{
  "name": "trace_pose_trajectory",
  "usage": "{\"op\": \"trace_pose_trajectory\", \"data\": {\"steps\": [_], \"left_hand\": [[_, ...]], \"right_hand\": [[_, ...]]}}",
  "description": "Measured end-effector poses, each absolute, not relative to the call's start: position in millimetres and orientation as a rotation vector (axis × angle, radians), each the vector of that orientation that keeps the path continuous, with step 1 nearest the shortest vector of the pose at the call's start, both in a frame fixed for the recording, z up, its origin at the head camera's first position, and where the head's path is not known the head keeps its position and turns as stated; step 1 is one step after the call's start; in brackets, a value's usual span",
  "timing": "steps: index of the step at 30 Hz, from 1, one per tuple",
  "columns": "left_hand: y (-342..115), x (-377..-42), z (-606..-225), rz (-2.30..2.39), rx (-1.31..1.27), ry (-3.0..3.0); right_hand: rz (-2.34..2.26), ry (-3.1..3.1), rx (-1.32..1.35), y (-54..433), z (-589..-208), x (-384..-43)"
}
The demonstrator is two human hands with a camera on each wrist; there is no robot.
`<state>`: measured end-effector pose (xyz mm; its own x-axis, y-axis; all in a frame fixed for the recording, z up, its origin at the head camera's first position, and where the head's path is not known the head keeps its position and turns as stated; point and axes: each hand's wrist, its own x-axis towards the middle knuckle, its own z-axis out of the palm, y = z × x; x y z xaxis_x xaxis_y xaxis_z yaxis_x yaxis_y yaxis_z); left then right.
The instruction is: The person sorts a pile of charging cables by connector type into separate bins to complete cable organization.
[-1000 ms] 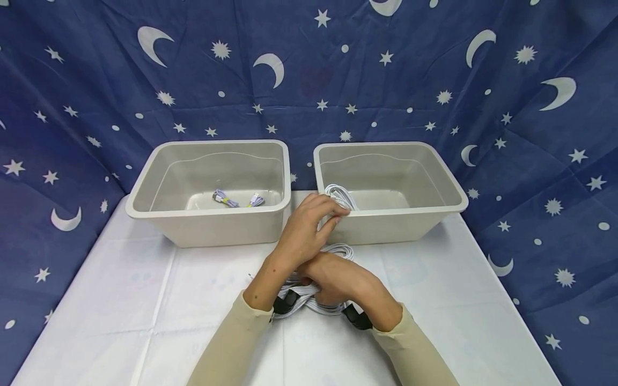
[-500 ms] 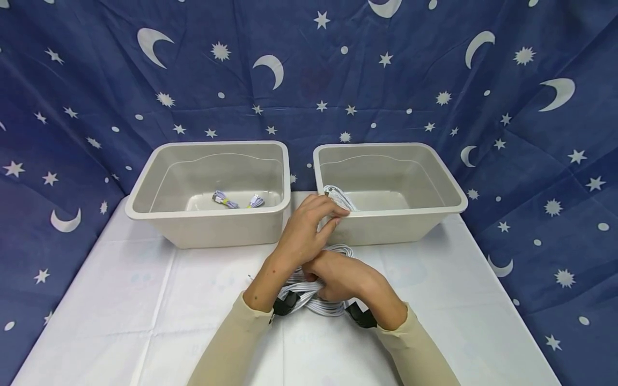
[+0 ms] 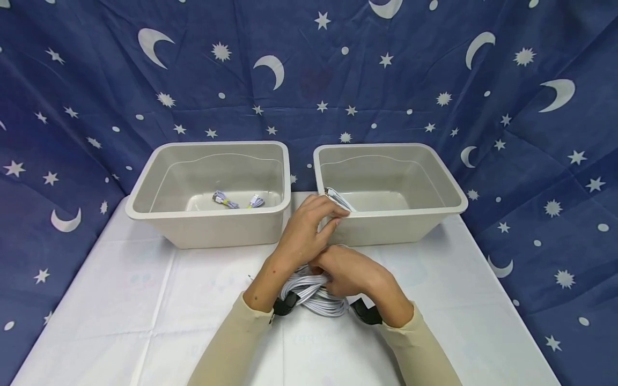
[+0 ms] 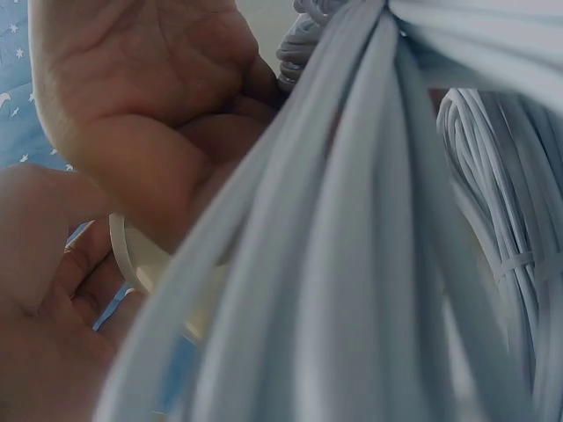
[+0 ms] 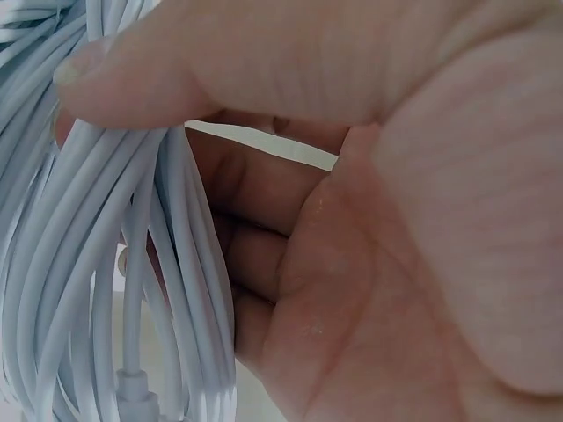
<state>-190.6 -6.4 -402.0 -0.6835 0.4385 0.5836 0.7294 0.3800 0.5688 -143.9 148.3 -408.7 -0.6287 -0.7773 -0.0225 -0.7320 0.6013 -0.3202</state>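
Note:
My left hand is at the near left corner of the right bin, fingers bent around a coiled white cable whose upper end shows past the knuckles, over the rim. Below it, my right hand pinches a bundle of white cable between thumb and fingers, as the right wrist view shows. Under both wrists lies a pile of looped white cable bundles. In the left wrist view, blurred cable strands cross in front of the hands and partly hide the fingers.
Two beige plastic bins stand side by side, the left bin and the right bin. Inside the left one lie two small tied cables with yellow ties. A white cloth covers the table; a blue star-patterned curtain hangs behind.
My right hand has shifted slightly up and to the right, uncovering more of the cable pile. The cable at my left hand has turned and looks narrower; the left hand stays in place.

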Motion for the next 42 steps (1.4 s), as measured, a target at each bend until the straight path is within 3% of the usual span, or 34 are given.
{"op": "trace_pose_trajectory", "data": {"steps": [42], "left_hand": [[-5, -190, -404, -1.22, -1.015, -2.287]], "right_hand": [[-0.54, 2.743, -1.167, 181, -386, -148]]}}
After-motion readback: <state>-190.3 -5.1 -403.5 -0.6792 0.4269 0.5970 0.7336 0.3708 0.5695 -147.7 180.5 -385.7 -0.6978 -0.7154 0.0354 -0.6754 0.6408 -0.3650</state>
